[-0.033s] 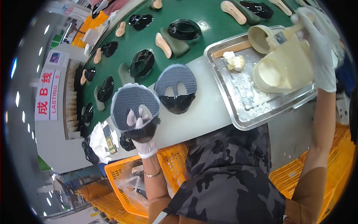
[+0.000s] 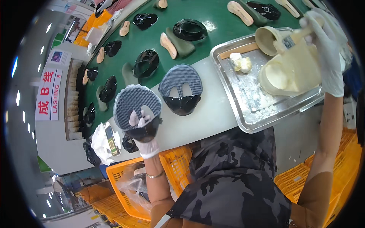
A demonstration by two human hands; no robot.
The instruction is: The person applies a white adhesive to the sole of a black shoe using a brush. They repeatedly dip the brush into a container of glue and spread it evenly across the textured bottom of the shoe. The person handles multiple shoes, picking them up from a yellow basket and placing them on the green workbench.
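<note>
My left hand [image 2: 147, 147], in a white glove, grips a black shoe upper [image 2: 127, 102] with grey mesh lining. Its fingertips poke through the upper's opening. A matching shoe upper [image 2: 182, 104] lies just to the right on the pale tabletop. In my gloved right hand [image 2: 330, 57] is a brush [image 2: 297, 36], its fingers closed round the handle. The brush head is over a cream-coloured tub [image 2: 304, 66] holding white paste, beside a round cup [image 2: 265, 40]. Both stand at the metal tray [image 2: 236, 114], which is smeared with white residue.
Several black uppers [image 2: 146, 64], green shoe lasts [image 2: 181, 43] and tan insoles [image 2: 168, 45] are spread over the green conveyor [image 2: 216, 41]. White cloth [image 2: 99, 146] lies at the left. An orange crate [image 2: 118, 174] with plastic bags stands below my left forearm.
</note>
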